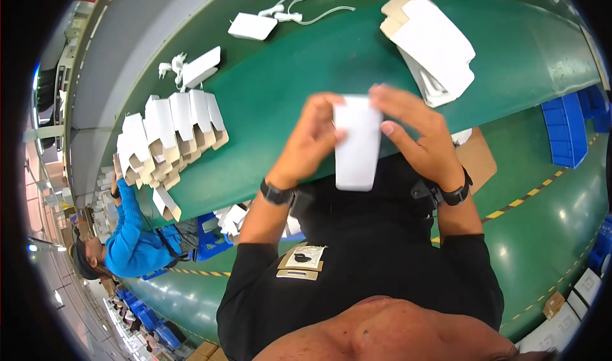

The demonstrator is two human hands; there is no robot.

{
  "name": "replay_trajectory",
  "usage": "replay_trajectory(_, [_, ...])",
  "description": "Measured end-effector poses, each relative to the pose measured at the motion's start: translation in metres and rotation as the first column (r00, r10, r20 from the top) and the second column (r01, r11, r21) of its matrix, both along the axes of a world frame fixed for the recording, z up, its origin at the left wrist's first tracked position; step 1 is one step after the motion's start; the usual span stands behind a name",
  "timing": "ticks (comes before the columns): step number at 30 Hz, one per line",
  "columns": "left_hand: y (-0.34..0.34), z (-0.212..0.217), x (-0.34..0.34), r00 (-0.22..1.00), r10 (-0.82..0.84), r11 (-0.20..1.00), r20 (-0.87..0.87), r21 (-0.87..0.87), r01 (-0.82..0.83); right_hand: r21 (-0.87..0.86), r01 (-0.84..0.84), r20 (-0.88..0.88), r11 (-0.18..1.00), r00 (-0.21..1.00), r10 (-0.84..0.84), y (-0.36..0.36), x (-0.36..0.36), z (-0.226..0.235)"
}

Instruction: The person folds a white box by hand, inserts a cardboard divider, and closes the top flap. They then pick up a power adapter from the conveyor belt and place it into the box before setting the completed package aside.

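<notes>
A narrow white carton [357, 145] is held upright before my body, slightly blurred. My left hand [310, 138] is closed on its left edge, thumb on the near face and fingers behind. At the upper right corner, the fingers of my right hand [421, 131] curl over the top edge while its thumb lies at the side. What the carton contains is hidden. Beyond my right hand lies a stack of flat white carton blanks [440, 48] with brown inner faces.
Several open white cartons [172, 125] stand in rows on the green bench [268, 87] at left. White adapters with cables [253, 26] lie along the far side. Blue bins [564, 131] are at right. A person in blue [137, 246] works at far left.
</notes>
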State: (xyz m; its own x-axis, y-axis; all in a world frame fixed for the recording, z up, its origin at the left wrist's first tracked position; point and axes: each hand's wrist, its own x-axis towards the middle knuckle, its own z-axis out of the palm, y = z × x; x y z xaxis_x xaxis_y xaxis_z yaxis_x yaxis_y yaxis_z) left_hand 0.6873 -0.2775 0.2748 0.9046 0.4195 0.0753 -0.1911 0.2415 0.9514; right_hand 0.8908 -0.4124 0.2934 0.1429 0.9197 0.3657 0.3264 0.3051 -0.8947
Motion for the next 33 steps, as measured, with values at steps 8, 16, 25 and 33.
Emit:
replay_trajectory(8, [0.195,-0.042,0.116,0.625,0.734,0.642,-0.265,-0.027,-0.766,0.353,0.668,0.763,0.655,0.198,-0.615,0.001,0.047,0.007])
replay_trajectory(16, [0.217,-0.066,0.138,0.535,0.807,0.578,-0.252,0.145,-0.803,0.369,0.592,0.713,0.717,0.314,-0.626,-0.002,0.048,0.008])
replay_trajectory(25, [0.032,0.021,0.053,0.918,0.390,0.906,0.068,-0.206,-0.369,0.409,0.483,0.701,0.774,0.376,-0.606,-0.017,0.012,0.020])
replay_trajectory(33, [-0.023,0.022,-0.003,0.909,0.354,0.932,0.220,-0.164,-0.323,0.278,0.246,0.347,0.928,0.876,-0.336,0.003,-0.079,0.015])
